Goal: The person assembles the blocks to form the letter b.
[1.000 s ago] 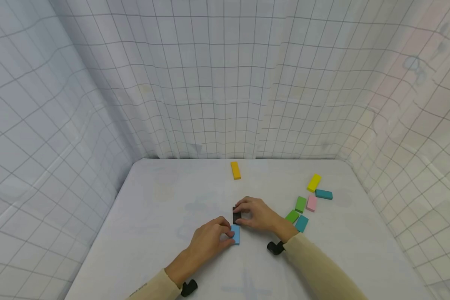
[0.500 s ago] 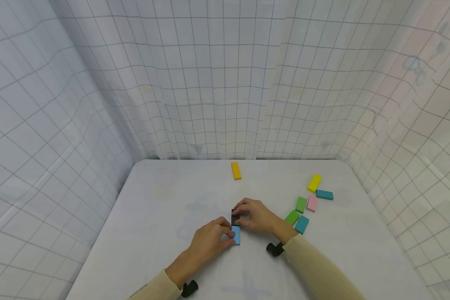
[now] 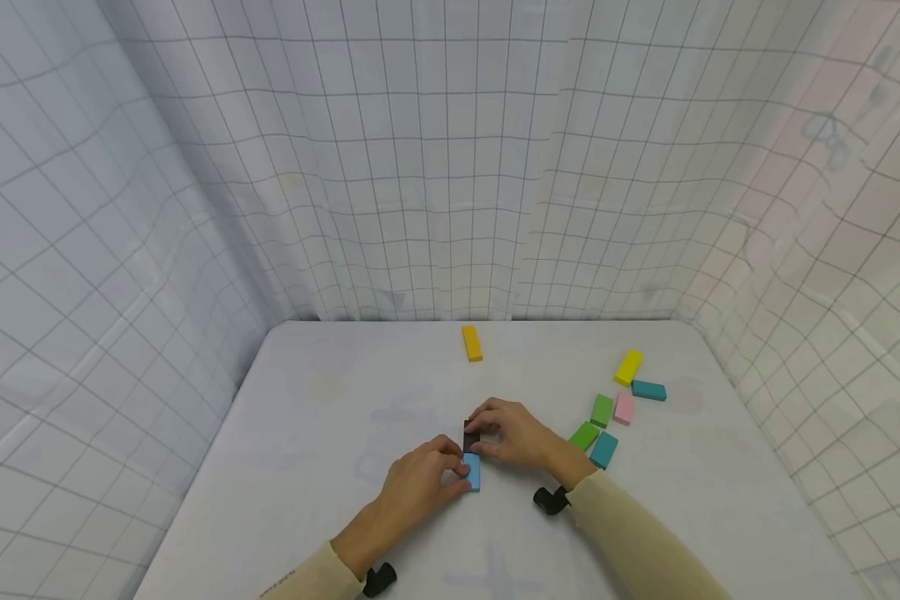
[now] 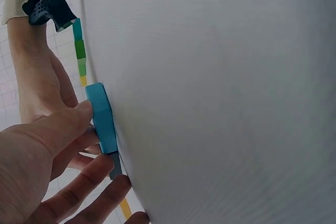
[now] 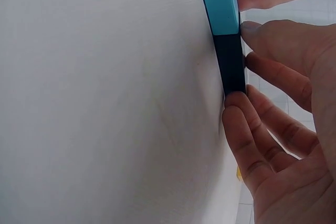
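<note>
A light blue block (image 3: 473, 473) and a black block (image 3: 469, 438) lie flat on the white table, end to end in one line. In the right wrist view the blue block (image 5: 219, 4) meets the black block (image 5: 231, 64) with no visible gap. My left hand (image 3: 418, 479) holds the blue block from its left side, the thumb at its near end. My right hand (image 3: 516, 435) pinches the black block between thumb and fingertips from the right. Fingers partly cover both blocks in the head view.
To the right lie two green blocks (image 3: 602, 409), a pink block (image 3: 624, 408), two teal blocks (image 3: 648, 390) and a yellow block (image 3: 628, 367). An orange-yellow block (image 3: 472, 342) lies near the table's far edge. Gridded white curtains (image 3: 450, 167) enclose the table.
My right hand has shifted the black block slightly left and towards me, into line with the blue block. My left hand and the blue block stay nearly still.
</note>
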### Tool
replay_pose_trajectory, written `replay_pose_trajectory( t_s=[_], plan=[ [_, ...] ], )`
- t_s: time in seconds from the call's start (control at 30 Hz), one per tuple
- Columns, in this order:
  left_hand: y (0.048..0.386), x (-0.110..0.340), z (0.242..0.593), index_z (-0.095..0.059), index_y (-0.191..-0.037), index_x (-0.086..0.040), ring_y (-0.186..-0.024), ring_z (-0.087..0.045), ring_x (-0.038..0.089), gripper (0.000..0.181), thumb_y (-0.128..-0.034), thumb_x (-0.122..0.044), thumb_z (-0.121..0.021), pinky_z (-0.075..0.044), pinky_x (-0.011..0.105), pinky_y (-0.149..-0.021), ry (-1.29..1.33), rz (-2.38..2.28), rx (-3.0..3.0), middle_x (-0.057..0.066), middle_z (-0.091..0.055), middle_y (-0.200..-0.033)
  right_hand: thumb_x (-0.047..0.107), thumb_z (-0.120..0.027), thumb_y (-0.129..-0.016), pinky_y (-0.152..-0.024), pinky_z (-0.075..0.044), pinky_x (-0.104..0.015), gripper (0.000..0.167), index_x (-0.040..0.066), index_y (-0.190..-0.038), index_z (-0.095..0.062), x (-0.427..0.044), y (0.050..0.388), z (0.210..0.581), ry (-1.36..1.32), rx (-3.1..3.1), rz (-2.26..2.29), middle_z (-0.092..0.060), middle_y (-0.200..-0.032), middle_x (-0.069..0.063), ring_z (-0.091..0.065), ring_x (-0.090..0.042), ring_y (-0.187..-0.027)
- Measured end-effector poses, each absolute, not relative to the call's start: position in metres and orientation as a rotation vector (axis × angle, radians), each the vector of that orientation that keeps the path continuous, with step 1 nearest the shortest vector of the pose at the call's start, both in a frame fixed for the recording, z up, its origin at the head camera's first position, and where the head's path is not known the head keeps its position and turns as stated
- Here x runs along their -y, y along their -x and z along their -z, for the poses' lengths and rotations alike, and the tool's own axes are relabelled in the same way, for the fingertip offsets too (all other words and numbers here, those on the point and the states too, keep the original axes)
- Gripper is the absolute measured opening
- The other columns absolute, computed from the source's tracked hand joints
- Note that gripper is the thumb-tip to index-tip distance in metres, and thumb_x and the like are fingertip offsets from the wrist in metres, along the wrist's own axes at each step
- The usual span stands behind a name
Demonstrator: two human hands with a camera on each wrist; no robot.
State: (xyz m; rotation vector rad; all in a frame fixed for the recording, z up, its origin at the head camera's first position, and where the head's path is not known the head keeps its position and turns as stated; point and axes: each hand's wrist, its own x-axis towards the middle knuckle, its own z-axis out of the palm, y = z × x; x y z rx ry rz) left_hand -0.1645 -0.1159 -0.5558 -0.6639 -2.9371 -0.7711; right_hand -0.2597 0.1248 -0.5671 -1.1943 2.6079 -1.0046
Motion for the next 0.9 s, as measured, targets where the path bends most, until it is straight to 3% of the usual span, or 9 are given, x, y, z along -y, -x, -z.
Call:
replay_pose_trajectory(
  t_s=[0.4,0.9],
  plan=[
    [0.1658,0.1158,0.5554,-0.095,-0.104,-0.016,-0.110,-0.083,0.023,0.017,-0.0937,-0.029,-0.101,-0.072,0.044,-0.084,0.660,0.775,2.949,0.000,-0.082,-0.126,0.009,-0.084,-0.107,-0.102,-0.068,-0.033,0.022,0.010,-0.129,-0.086,-0.1254,0.2602,0.5681,1.197,-2.592,1.024,-0.079,-0.137,-0.006,-0.080,-0.023,-0.121],
    [0.1664,0.1178,0.5566,-0.095,-0.103,-0.017,-0.109,-0.082,0.022,0.015,-0.0941,-0.028,-0.100,-0.071,0.042,-0.083,0.686,0.800,2.939,-0.001,-0.081,-0.126,0.010,-0.084,-0.108,-0.104,-0.067,-0.035,0.022,0.010,-0.129,-0.086,-0.1259,0.2620,0.5684,1.188,-2.595,1.001,-0.078,-0.138,-0.006,-0.079,-0.023,-0.122]
  ],
)
